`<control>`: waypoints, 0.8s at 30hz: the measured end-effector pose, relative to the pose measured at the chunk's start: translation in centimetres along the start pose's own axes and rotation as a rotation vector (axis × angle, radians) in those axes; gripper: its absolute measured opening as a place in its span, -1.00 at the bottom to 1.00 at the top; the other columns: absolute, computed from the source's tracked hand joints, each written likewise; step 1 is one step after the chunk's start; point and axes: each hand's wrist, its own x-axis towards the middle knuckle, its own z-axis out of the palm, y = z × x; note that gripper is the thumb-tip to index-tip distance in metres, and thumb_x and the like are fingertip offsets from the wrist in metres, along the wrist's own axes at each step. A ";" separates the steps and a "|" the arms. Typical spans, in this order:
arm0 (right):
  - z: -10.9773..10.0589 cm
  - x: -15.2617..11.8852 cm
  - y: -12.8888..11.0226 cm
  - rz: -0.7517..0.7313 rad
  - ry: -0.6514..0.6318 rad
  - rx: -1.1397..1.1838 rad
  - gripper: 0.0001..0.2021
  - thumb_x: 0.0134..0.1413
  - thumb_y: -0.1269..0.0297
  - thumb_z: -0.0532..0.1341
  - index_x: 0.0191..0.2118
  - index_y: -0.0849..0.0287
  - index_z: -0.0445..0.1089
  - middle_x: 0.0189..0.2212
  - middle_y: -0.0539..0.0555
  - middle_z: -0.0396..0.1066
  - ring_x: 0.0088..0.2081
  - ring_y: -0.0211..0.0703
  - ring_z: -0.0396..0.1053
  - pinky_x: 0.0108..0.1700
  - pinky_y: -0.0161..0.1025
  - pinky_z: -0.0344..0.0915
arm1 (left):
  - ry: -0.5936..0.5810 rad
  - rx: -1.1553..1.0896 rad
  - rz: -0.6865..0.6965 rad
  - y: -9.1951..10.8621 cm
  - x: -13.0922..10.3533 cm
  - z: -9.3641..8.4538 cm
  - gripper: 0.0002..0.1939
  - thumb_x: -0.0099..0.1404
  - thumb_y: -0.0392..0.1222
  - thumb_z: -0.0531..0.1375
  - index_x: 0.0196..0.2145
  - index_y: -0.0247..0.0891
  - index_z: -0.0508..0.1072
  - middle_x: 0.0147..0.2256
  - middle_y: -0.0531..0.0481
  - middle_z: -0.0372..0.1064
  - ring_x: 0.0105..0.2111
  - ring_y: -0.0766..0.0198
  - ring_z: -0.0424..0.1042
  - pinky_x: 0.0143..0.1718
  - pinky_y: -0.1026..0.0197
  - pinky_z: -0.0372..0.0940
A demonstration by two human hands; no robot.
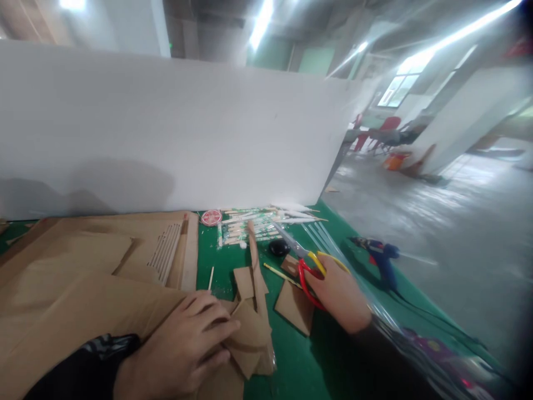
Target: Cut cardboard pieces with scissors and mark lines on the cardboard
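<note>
My right hand grips a pair of scissors with one red and one yellow handle loop. Their blades point away from me and to the left, above the green table. My left hand lies on brown cardboard, its fingers stretched loosely to the right and apart. Under and beside those fingers are cut cardboard pieces, partly covered by the hand. Just below the scissors lie a small cardboard square and a yellow pencil-like stick.
Large cardboard sheets cover the left of the green table. Packed wooden sticks, a tape roll and a black rounded object lie toward the white panel. Clear rods and a blue glue gun are at right.
</note>
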 end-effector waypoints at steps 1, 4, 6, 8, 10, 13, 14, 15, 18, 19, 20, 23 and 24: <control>0.2 -0.1 -0.1 -0.003 0.014 0.002 -0.67 0.33 0.14 0.14 0.07 0.22 0.37 0.00 0.24 0.50 -0.04 0.10 0.48 -0.06 -0.15 0.32 | -0.006 0.007 0.008 0.0 0.0 0.0 -0.60 0.40 -0.19 0.20 0.17 -0.07 0.32 0.06 -0.02 0.47 0.11 0.08 0.38 0.20 -0.08 0.33; 0.7 -0.5 -0.3 -0.037 0.075 0.004 -0.68 0.27 0.18 0.19 0.06 0.20 0.42 -0.01 0.23 0.52 -0.08 0.04 0.50 -0.11 -0.20 0.33 | -0.015 0.014 0.023 -0.2 -0.2 0.2 -0.73 0.39 -0.12 0.21 0.03 -0.15 0.38 0.27 -0.07 0.31 0.33 -0.02 0.15 0.32 -0.15 0.22; 1.0 -0.7 -0.4 -0.069 0.100 0.005 -0.69 0.22 0.19 0.22 0.03 0.19 0.44 -0.04 0.22 0.53 -0.08 0.04 0.51 -0.11 -0.21 0.33 | -0.026 0.002 0.018 -0.4 -0.3 0.4 -0.76 0.37 -0.09 0.21 -0.04 -0.18 0.38 0.36 -0.08 0.19 0.41 -0.06 0.00 0.36 -0.20 0.16; 1.4 -0.9 -0.4 -0.104 0.105 0.011 -0.68 0.21 0.17 0.23 0.02 0.20 0.45 -0.06 0.23 0.53 -0.06 0.06 0.51 -0.09 -0.20 0.34 | -0.034 -0.028 0.009 -0.4 -0.3 0.4 -0.76 0.36 -0.07 0.22 -0.07 -0.19 0.36 0.35 -0.10 0.21 0.40 -0.05 0.04 0.38 -0.21 0.13; 1.6 -0.8 -0.3 -0.123 0.103 0.026 -0.66 0.21 0.16 0.23 0.03 0.22 0.44 -0.07 0.24 0.53 -0.05 0.06 0.50 -0.06 -0.19 0.34 | -0.036 -0.060 -0.015 -0.3 -0.2 0.2 -0.72 0.35 -0.05 0.23 -0.05 -0.18 0.35 0.27 -0.13 0.31 0.32 -0.03 0.18 0.38 -0.20 0.13; 1.9 -0.3 0.0 -0.103 0.106 0.051 -0.63 0.21 0.19 0.24 0.06 0.27 0.41 -0.05 0.27 0.52 -0.04 0.06 0.49 -0.03 -0.18 0.34 | -0.045 -0.094 -0.080 0.1 0.1 -0.2 -0.54 0.29 -0.03 0.28 0.09 -0.17 0.32 0.14 -0.15 0.37 0.17 -0.03 0.33 0.31 -0.24 0.21; 1.9 -0.1 0.2 -0.093 0.111 0.055 -0.62 0.21 0.21 0.24 0.08 0.30 0.40 -0.03 0.28 0.51 -0.02 0.06 0.48 -0.01 -0.18 0.34 | -0.048 -0.100 -0.098 0.1 0.1 -0.3 -0.47 0.28 -0.03 0.29 0.15 -0.15 0.29 0.12 -0.15 0.36 0.15 -0.04 0.34 0.28 -0.25 0.24; 2.0 0.2 0.4 -0.084 0.116 0.055 -0.62 0.22 0.23 0.24 0.09 0.32 0.39 -0.01 0.30 0.50 0.00 0.06 0.47 0.01 -0.17 0.34 | -0.049 -0.101 -0.109 0.1 0.0 -0.3 -0.41 0.26 -0.03 0.30 0.20 -0.12 0.26 0.12 -0.15 0.34 0.14 -0.05 0.33 0.26 -0.25 0.25; 1.9 0.8 0.7 -0.068 0.121 0.056 -0.61 0.25 0.25 0.24 0.11 0.37 0.37 0.01 0.30 0.49 0.03 0.09 0.44 0.06 -0.14 0.32 | -0.044 -0.073 -0.130 -0.3 -0.4 -0.4 -0.34 0.25 -0.06 0.30 0.25 -0.07 0.22 0.20 -0.16 0.27 0.23 -0.10 0.24 0.31 -0.28 0.16; 1.9 0.9 0.7 -0.070 0.120 0.056 -0.61 0.26 0.24 0.24 0.11 0.37 0.37 0.01 0.29 0.48 0.04 0.10 0.43 0.09 -0.13 0.31 | -0.045 -0.054 -0.139 -0.5 -0.6 -0.4 -0.36 0.25 -0.07 0.29 0.25 -0.07 0.23 0.26 -0.16 0.22 0.28 -0.12 0.19 0.33 -0.29 0.12; 1.9 0.9 0.7 -0.076 0.118 0.056 -0.61 0.27 0.23 0.24 0.11 0.37 0.38 0.01 0.28 0.48 0.06 0.11 0.42 0.12 -0.11 0.30 | -0.050 -0.037 -0.150 -0.7 -0.7 -0.5 -0.37 0.25 -0.07 0.28 0.24 -0.08 0.23 0.31 -0.16 0.17 0.31 -0.13 0.14 0.35 -0.30 0.09; 2.0 0.7 0.7 -0.109 0.112 0.053 -0.61 0.30 0.19 0.21 0.12 0.36 0.38 0.02 0.26 0.47 0.10 0.15 0.38 0.19 -0.04 0.26 | -0.090 -0.038 -0.181 -1.0 -0.8 -0.8 -0.41 0.26 -0.05 0.26 0.21 -0.10 0.25 0.35 -0.16 0.15 0.31 -0.13 0.16 0.32 -0.28 0.13; 2.0 0.6 0.7 -0.117 0.110 0.051 -0.60 0.31 0.19 0.21 0.12 0.36 0.37 0.03 0.26 0.47 0.10 0.17 0.37 0.20 -0.02 0.26 | -0.107 -0.060 -0.195 -1.0 -0.7 -0.9 -0.41 0.25 -0.05 0.27 0.20 -0.11 0.26 0.31 -0.16 0.21 0.26 -0.12 0.22 0.28 -0.26 0.18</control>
